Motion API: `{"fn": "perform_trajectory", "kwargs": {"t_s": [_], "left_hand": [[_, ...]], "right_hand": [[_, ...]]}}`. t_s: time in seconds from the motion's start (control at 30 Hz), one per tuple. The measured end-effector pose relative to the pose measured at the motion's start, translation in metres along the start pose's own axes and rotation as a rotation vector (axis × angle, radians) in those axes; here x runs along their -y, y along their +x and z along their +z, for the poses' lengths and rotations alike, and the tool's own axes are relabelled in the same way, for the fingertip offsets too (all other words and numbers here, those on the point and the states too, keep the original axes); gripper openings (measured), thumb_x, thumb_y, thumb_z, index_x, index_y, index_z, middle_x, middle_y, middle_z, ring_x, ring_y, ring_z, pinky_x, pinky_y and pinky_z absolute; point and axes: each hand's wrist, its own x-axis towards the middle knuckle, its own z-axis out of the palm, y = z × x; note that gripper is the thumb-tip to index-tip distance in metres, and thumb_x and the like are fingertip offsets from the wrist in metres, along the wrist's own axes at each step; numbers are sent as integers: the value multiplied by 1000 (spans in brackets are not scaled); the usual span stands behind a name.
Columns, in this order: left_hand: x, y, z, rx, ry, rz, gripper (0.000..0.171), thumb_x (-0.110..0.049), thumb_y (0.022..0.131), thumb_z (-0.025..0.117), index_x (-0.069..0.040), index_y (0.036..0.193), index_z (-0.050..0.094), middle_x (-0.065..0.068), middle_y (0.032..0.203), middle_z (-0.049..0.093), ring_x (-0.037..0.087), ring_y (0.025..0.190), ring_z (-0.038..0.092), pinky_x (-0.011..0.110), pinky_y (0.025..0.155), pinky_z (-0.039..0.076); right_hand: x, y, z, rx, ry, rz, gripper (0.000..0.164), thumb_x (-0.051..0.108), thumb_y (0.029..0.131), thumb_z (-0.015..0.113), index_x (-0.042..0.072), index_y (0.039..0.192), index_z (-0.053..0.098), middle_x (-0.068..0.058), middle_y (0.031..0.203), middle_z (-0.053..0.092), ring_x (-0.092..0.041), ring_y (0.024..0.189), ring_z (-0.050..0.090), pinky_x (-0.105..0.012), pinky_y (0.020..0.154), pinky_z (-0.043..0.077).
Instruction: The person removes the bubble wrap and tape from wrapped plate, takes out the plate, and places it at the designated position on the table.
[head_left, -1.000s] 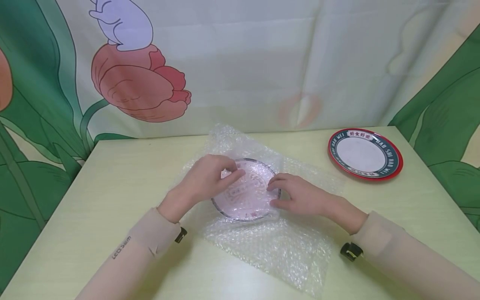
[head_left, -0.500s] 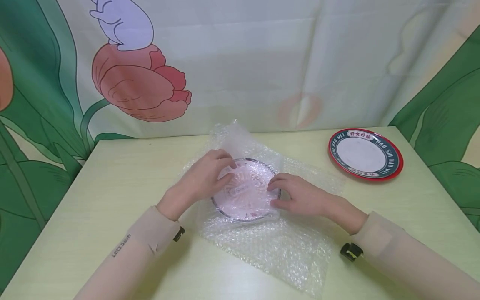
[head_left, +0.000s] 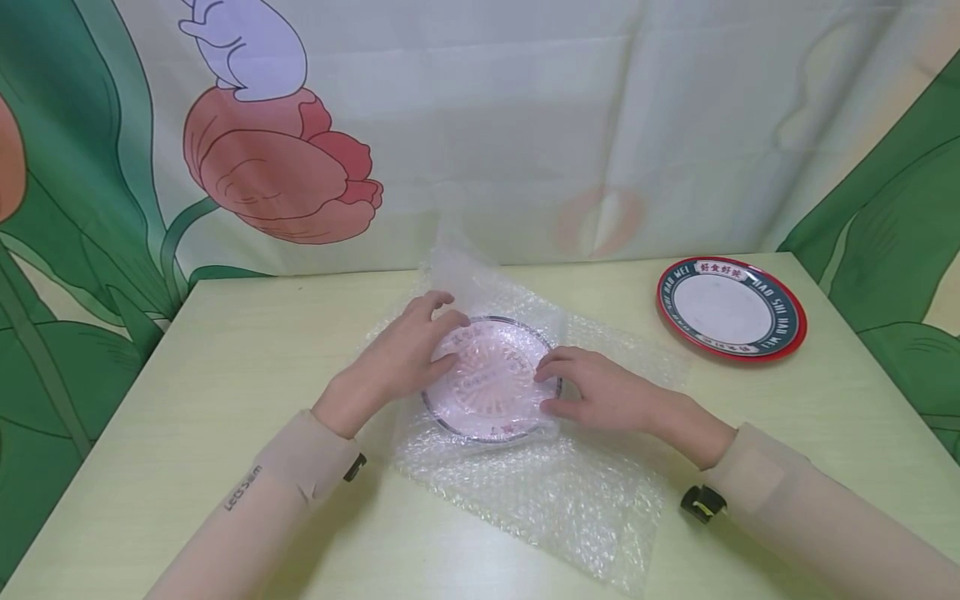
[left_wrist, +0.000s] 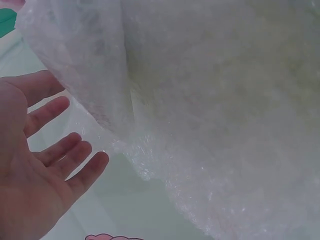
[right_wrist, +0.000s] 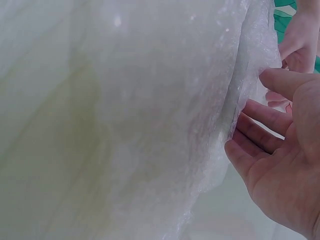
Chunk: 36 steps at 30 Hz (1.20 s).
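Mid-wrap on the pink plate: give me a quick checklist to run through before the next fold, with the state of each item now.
1. Pink plate sits on the bubble wrap: ok.
2. Wrap layer lies over the plate's top: ok, bubbles show across it.
3. Right hand steadies the plate's right rim: ok.
4. Left hand has hold of the far flap: cannot tell; its fingers touch it at the plate's far-left rim, flap standing up.
5. Loose wrap left on the near side for folding: ok.
6. Second plate is apart from the wrap: ok, far right.
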Motion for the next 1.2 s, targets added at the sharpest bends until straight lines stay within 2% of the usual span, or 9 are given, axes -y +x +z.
{"fn": "perform_trajectory", "kwargs": {"t_s": [0.17,0.4,0.67,0.93,1.07,1.2], "left_hand": [[3,1,2,28,-5,-15,44,-10,93,75,-4,135,61,25,153,38,41,139,41,52,113,37],[4,3,4,124,-26,-61,46,-13,98,70,-5,141,55,29,160,28,45,145,34,55,115,33],[7,6,5,188,-48,-78,47,-19,101,66,-5,144,53,31,159,29,46,147,30,56,118,26],[15,7,7,232,-95,-88,49,-25,102,64,-6,145,51,30,161,28,45,148,27,55,119,23],[16,9,7,253,-101,-93,49,-26,102,65,-7,145,51,28,161,29,44,148,28,55,119,24],[15,11,6,253,-103,-69,48,-24,100,67,-5,142,53,22,154,42,40,142,40,52,117,31]], "right_hand": [[-1,0,0,2,-1,-3,30,17,96,71,-1,121,68,-11,126,62,-29,119,59,-45,106,45],[0,1,-1,3,-3,-8,31,17,97,71,-1,122,68,-11,125,63,-29,118,59,-45,105,45],[2,0,-1,9,30,22,50,18,96,73,-3,138,56,-14,136,61,-32,131,53,-47,112,39],[2,0,-1,4,1,-4,31,18,97,71,0,122,67,-10,125,63,-28,118,59,-46,105,45],[3,-1,-1,-8,-29,0,28,18,97,71,0,119,70,-14,132,59,-33,127,52,-48,109,42],[6,-1,-1,-4,-57,16,30,20,97,72,1,120,70,-13,133,59,-33,130,50,-47,110,41]]}}
